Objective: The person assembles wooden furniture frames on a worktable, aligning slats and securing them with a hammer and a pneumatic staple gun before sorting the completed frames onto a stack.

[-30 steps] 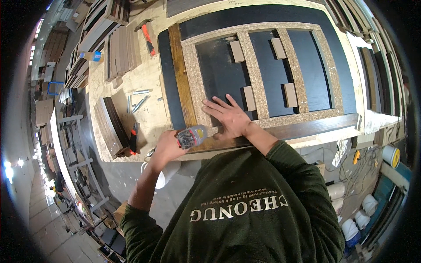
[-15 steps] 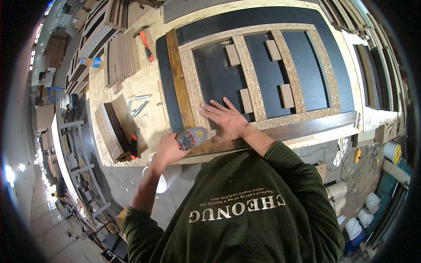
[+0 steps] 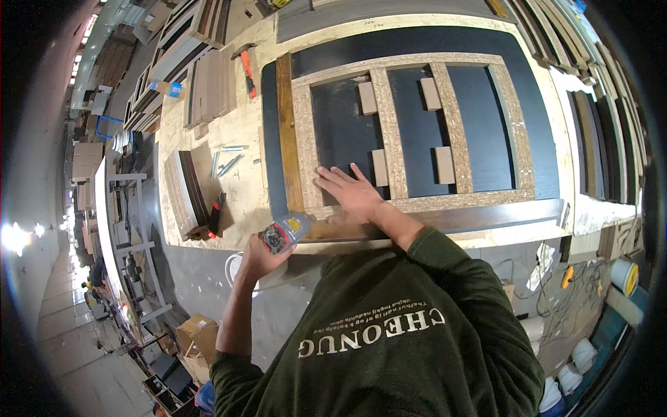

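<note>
My left hand (image 3: 262,260) is wrapped round a grey nail gun (image 3: 286,235) with a red ring and a yellow label. Its nose is hidden; the tool is over the near left corner of a dark panel (image 3: 479,128), by the lower end of a brown wood strip (image 3: 287,139). My right hand (image 3: 353,199) lies with fingers spread on the near left corner of a chipboard frame (image 3: 396,156) on that panel. Along the near edge runs a brown wooden rail (image 3: 486,217). Small tan blocks (image 3: 444,165) are set beside the frame's crossbars.
On the pale worktable (image 3: 243,187) left of the panel are a red-handled hammer (image 3: 247,71), several metal pieces (image 3: 228,165), a red-and-black hand tool (image 3: 217,215) and stacked boards (image 3: 184,191). A white bucket (image 3: 235,267) stands below the near edge. Cables trail on the floor at right.
My left hand has drawn the nail gun a little left and nearer, off the frame's corner. My right hand stays on the frame. The whole view has shifted slightly.
</note>
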`<state>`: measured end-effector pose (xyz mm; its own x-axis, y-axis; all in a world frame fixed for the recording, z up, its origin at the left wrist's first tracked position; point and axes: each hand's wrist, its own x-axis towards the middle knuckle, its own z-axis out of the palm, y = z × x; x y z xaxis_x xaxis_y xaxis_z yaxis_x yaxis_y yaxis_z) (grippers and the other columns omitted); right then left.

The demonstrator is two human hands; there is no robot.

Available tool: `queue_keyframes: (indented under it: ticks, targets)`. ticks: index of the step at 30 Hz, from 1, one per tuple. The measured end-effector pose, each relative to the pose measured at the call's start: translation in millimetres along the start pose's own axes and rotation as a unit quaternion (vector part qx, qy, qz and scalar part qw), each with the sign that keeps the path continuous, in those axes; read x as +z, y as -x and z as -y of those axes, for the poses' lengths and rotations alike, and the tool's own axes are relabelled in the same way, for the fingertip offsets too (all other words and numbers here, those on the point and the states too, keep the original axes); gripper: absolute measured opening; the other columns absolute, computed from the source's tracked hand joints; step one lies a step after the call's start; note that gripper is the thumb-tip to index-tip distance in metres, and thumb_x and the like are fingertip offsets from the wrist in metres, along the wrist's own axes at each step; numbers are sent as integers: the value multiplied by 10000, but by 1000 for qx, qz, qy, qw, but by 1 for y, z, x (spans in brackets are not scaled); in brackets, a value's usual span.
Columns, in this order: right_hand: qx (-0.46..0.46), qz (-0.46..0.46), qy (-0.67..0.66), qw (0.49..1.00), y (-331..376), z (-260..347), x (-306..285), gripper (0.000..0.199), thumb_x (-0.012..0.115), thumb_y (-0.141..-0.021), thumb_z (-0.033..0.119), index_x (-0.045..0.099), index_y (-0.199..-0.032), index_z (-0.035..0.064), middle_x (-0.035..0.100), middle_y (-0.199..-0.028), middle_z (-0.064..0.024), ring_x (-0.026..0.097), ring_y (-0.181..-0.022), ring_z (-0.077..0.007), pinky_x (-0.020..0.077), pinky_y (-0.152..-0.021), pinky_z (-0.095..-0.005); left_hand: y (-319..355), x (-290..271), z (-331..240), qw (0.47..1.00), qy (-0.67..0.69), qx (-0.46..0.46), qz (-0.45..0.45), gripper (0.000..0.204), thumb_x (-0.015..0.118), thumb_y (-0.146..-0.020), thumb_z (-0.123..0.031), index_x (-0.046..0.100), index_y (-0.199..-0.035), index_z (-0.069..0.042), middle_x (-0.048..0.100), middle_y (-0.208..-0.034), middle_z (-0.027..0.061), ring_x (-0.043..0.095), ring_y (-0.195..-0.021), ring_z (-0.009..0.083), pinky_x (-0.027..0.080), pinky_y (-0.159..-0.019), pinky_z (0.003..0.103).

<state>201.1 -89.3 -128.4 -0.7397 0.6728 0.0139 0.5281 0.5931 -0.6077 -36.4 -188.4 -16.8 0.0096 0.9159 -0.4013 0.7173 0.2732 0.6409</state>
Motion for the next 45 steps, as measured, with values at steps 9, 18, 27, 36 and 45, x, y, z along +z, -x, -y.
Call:
queue_keyframes:
  ticks: [9,18,27,36,45]
  targets:
    - [49,16,34,998,120,-75,-83,917,767,-613,446,348,-1388,188,238,-1498,-50,239,-1368,-316,149,-1122,-510,-21,43,-79,990,-106,54,78,364,747,-668,-238,652,-929,-1,674,-811,166,665,-790,305,508,-681,349]
    - [34,-73,27,996,136,-89,-65,705,647,-686,454,471,-1319,201,321,-1464,-38,312,-1340,-255,152,-1130,-455,-67,88,-129,975,-194,59,95,385,750,-660,-291,659,-944,-47,671,-828,157,651,-823,324,511,-695,367]
    - [36,-56,20,998,134,-88,-67,699,647,-685,449,475,-1315,201,317,-1464,-50,304,-1342,-262,136,-1133,-461,-70,96,-132,973,-202,51,102,386,753,-660,-327,669,-905,-39,670,-820,164,656,-830,314,506,-700,369]
    - [42,-64,15,997,133,-88,-68,688,661,-669,431,495,-1299,208,337,-1451,-55,319,-1333,-266,151,-1129,-461,-69,97,-124,978,-171,60,100,416,762,-658,-348,670,-947,-63,672,-840,156,648,-845,325,503,-713,377]
    - [37,-92,12,995,134,-87,-67,661,644,-657,452,536,-1256,195,377,-1426,-74,351,-1315,-276,178,-1113,-462,-78,105,-136,969,-208,70,116,422,751,-663,-353,665,-969,-76,667,-858,165,637,-858,340,506,-725,392]
